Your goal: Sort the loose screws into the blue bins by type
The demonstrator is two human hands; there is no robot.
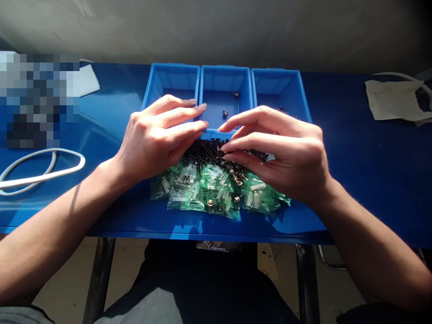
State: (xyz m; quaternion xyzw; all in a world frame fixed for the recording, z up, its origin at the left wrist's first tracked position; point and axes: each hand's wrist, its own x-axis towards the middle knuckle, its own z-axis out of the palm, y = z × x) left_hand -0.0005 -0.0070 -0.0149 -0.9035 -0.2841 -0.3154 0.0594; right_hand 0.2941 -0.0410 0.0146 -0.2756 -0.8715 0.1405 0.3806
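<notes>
Screws (209, 152), dark and slender, lie heaped on a smooth, glossy blue bench (364, 180), against crinkled, green-tinted plastic packets (185, 202) with white pieces (188, 174) inside. Behind stand three rectangular blue plastic bins (281, 81); two short screws (225, 114) rest in the middle one. The left hand (151, 132) spreads its fingers before the left bin, thumb close beneath. The right hand's (283, 148) grip is nearly together over the heap; whether either holds anything, I cannot tell.
</notes>
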